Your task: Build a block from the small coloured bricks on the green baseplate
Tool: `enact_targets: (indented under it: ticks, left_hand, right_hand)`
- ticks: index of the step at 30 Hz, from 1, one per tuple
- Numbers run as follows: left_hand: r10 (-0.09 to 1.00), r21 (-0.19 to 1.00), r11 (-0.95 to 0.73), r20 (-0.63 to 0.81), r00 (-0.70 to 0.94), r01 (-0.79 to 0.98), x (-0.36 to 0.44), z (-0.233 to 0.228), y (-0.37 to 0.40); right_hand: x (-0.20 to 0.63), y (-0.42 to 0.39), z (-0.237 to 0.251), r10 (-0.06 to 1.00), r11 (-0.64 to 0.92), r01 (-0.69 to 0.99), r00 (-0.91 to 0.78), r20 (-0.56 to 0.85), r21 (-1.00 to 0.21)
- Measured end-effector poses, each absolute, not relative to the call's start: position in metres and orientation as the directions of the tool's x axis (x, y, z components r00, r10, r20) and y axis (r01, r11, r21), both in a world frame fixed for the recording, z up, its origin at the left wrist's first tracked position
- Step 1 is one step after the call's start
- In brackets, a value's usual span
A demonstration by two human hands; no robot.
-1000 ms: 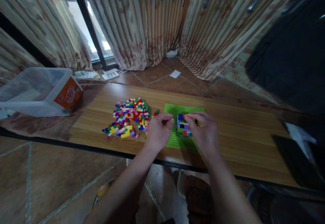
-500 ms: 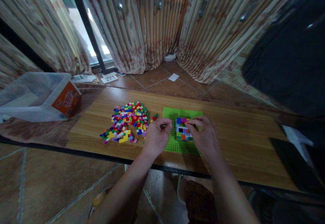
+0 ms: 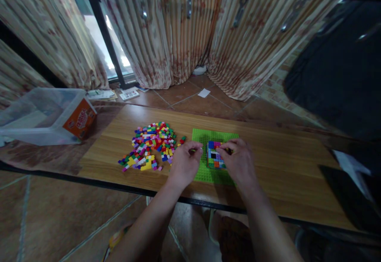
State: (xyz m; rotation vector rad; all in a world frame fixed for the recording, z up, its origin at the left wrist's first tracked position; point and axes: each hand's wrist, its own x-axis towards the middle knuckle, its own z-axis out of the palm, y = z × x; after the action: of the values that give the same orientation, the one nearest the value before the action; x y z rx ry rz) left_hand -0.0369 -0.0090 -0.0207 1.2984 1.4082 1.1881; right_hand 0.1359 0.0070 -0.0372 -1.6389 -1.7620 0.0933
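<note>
While both hands crowd the brick block (image 3: 214, 155)
Right hand (image 3: 238, 163) pinches its top edge, left hand (image 3: 185, 163) pinches something tiny; pressing hard could pop bricks off the baseplate (image 3: 205, 173).

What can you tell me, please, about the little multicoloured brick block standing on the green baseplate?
The brick block is a small, squat, roughly square build of plastic studded bricks in blue, red, green, white, orange and purple, with one dark gap or black brick near its top left. It stands upright toward the far right part of the green baseplate, which lies flat on the wooden table. The right hand covers its right side, fingertips on its top edge; the left hand hovers just left, apparently not touching.
</note>
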Motion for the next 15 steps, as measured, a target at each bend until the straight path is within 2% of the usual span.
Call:
enact_targets:
  ticks: [15]
  left_hand:
    - [0.997, 0.983, -0.001, 0.015, -0.076, 0.183, -0.0371, -0.0214, -0.0091]
  right_hand:
    - [0.1396, 0.0098, -0.0347, 0.906, 0.159, 0.781, 0.128, 0.404, -0.604]
